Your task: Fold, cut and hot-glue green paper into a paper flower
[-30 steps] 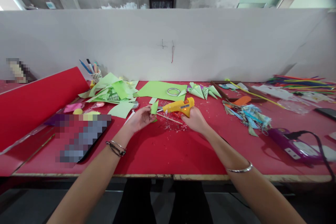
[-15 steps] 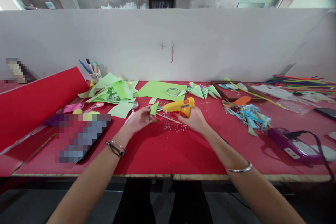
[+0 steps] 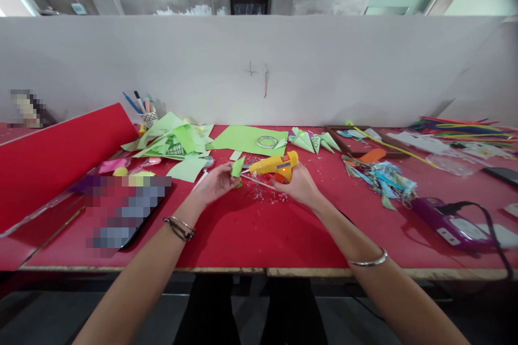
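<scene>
Between the thumb and fingers of my left hand (image 3: 216,182) is a small folded piece of green paper (image 3: 238,167). My right hand (image 3: 301,186) is wrapped round the handle of a yellow hot glue gun (image 3: 272,165), its nozzle pointing left at the green paper. Whether the nozzle tip touches the paper I cannot tell. A thin wooden stick (image 3: 261,182) shows below the glue gun, near my right fingers. White scraps (image 3: 270,194) are scattered on the red tabletop (image 3: 259,237) under the gun.
Green paper sheets (image 3: 178,137) are heaped at the back left, beside a pen cup (image 3: 149,117). A tape roll (image 3: 267,142) and folded green paper cones (image 3: 307,140) lie at the back. On the right are tassels (image 3: 388,179) and a purple power strip (image 3: 449,223) with a cable.
My right hand and the glue gun have shifted very slightly left and down. My left hand keeps its hold on the green paper.
</scene>
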